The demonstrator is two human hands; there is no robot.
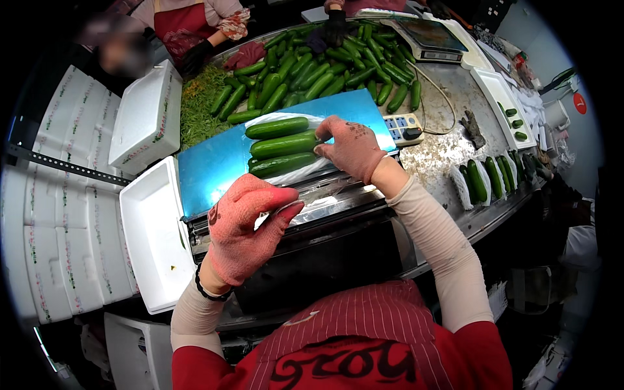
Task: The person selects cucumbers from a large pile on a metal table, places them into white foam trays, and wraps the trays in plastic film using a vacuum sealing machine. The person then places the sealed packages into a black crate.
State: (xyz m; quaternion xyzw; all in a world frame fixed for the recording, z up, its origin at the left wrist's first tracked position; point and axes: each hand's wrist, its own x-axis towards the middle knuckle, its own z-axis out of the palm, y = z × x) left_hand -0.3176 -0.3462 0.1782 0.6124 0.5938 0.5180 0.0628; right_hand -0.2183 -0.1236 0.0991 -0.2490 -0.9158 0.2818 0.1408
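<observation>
Three green cucumbers (pixel 282 146) lie side by side on white foam netting (pixel 312 170), on a shiny blue plate (pixel 214 168). My right hand (pixel 352 146), in a pink knit glove, has its thumb and forefinger at the right end of the middle cucumber. Whether they grip it cannot be told. Nearer to me, my left hand (pixel 251 226), gloved in pink too, pinches what looks like clear plastic film (pixel 319 199) at the front of the wrapping machine (pixel 351 197). Much of the film is hard to make out.
Behind the plate lies a heap of cucumbers (pixel 312 73), beside green leafy trimmings (pixel 202 102). A power strip (pixel 403 129) and wrapped cucumbers (pixel 487 180) are to the right. White foam boxes (pixel 151 234) stand left. Co-workers' dark-gloved hands (pixel 335 29) reach in opposite; a weighing scale (pixel 431 41) is far right.
</observation>
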